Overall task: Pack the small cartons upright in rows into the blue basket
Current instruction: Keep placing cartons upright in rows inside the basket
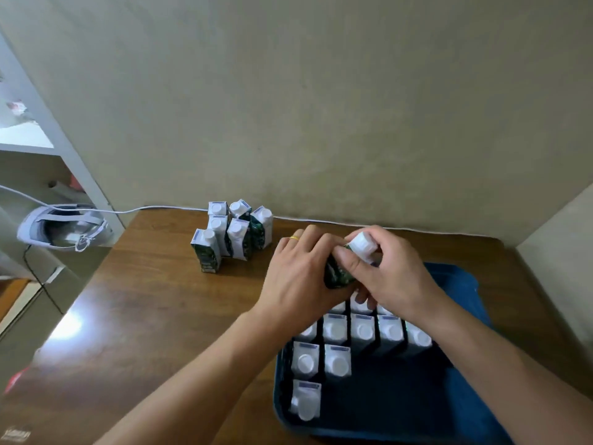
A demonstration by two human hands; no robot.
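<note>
The blue basket lies at the lower right of the wooden table. Several small cartons with white caps stand upright in rows inside it, filling its far and left parts. Above the basket's far end, my left hand and my right hand both grip one green carton, tilted, its white cap pointing up and to the right. A cluster of several loose cartons stands upright on the table near the wall, left of my hands.
A wooden table runs to a beige wall. A white cable lies along the table's back edge. A white headset sits off the table's left side, beside a white shelf.
</note>
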